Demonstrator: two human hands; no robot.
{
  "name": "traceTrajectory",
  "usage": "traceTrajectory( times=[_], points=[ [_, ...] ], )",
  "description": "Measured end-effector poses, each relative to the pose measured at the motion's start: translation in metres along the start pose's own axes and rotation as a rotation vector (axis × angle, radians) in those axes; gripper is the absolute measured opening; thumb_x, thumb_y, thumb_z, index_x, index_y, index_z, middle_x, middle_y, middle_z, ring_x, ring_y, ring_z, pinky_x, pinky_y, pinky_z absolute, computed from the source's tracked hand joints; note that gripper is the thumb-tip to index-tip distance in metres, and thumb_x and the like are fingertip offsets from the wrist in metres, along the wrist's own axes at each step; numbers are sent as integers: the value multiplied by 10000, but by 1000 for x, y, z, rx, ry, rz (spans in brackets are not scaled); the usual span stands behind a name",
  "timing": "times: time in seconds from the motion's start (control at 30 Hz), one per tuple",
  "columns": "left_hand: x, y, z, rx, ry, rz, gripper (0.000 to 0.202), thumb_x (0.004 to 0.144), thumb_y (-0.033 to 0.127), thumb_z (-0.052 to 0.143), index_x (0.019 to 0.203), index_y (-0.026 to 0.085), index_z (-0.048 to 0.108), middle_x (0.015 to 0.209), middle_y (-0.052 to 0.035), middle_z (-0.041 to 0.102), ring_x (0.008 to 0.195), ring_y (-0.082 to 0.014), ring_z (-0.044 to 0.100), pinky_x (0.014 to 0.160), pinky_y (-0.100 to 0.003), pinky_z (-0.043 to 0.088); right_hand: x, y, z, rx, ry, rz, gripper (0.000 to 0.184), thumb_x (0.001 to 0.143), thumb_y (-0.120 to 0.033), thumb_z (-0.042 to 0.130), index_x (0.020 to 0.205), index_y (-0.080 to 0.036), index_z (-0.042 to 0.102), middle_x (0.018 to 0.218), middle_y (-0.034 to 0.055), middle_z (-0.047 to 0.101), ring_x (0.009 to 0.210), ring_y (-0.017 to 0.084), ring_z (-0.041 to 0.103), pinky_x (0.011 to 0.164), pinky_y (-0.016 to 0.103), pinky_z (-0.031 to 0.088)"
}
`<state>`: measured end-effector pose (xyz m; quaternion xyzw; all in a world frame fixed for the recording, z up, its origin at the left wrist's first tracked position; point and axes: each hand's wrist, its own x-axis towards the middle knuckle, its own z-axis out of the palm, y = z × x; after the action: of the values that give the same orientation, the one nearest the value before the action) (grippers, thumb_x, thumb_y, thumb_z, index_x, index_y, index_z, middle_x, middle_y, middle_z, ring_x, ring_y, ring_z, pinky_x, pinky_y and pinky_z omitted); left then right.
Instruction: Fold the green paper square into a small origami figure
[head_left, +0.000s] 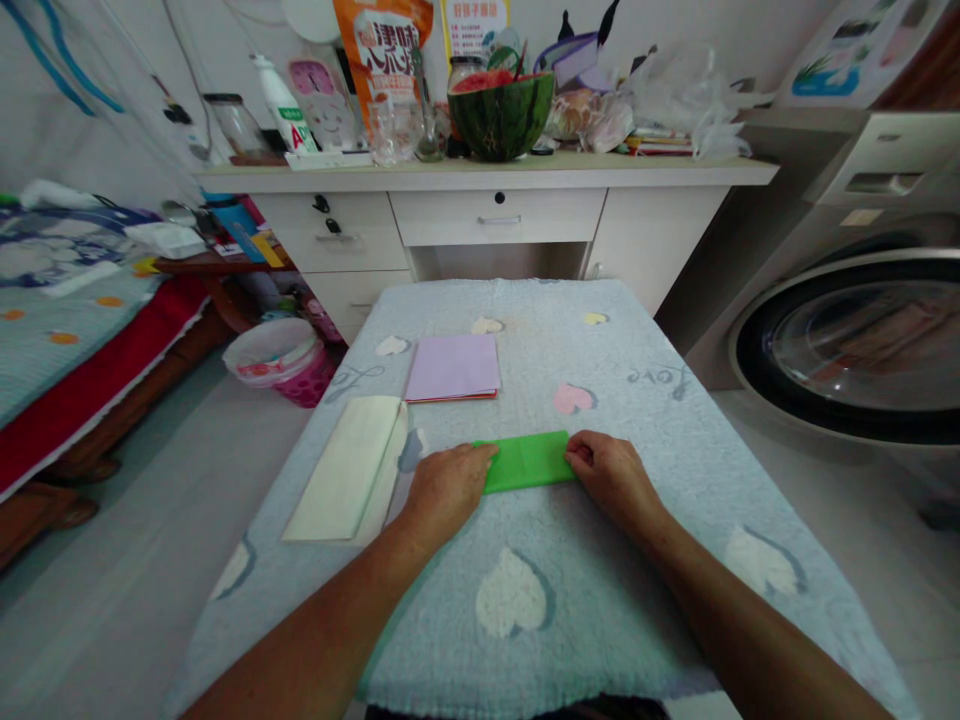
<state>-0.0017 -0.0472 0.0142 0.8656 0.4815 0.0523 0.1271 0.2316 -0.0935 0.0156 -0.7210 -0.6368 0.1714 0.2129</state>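
A strip of green folded paper (pixel 529 462) lies across the middle of the cloth-covered table. My left hand (pixel 452 485) closes on its left end, thumb and fingers hiding that edge. At the opposite end, the fingertips of my right hand (pixel 606 468) pinch the paper's right edge. Beyond my left hand sits a small stack of square paper (pixel 454 367), lilac on top with a red edge showing beneath. A pale cream folded sheet or booklet (pixel 341 470) rests to the left of that hand.
The light blue tablecloth (pixel 517 600) has heart prints. Behind the table stands a white cabinet (pixel 499 215) bearing a cut watermelon (pixel 501 118), jars and bags. A washing machine (pixel 855 340) is at right; a lined pink bin (pixel 281 360) and a bed (pixel 75 330) are at left.
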Motion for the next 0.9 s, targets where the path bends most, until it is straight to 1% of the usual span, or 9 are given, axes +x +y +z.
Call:
traceTrajectory(
  times=[0.17,0.27,0.53,0.73,0.9],
  points=[
    [0,-1,3,16,5,-1,328,952,248,427,1207,267,632,1001,-31,730,883,-204,696,776,-321,519,1,0,0,-2,-3,15,147,795,-198,527,787,-182,673,682,16,656,630,154,581,638,263,375],
    [0,-2,4,11,17,4,328,952,247,428,1208,268,633,1013,-31,731,893,-202,695,785,-321,521,1,1,1,3,0,10,149,795,-202,525,793,-182,673,687,17,657,623,151,576,631,261,371],
    [0,0,3,26,16,-6,327,961,252,422,1211,273,632,1021,-37,731,889,-192,695,783,-312,520,1,2,2,-5,9,-5,150,798,-196,514,785,-185,663,686,14,647,611,146,558,620,255,365],
    [1,1,2,33,-7,-8,337,967,252,405,1218,263,630,1022,-41,728,889,-198,695,769,-310,515,1,2,2,-32,6,-18,148,793,-192,519,787,-186,667,684,18,641,620,150,555,627,256,366],
    [1,3,1,28,6,-7,318,968,278,414,1191,261,640,1015,-41,728,892,-194,693,786,-312,514,0,0,0,-37,4,-17,162,808,-194,507,791,-177,667,698,26,641,632,153,557,643,261,370]
  ],
)
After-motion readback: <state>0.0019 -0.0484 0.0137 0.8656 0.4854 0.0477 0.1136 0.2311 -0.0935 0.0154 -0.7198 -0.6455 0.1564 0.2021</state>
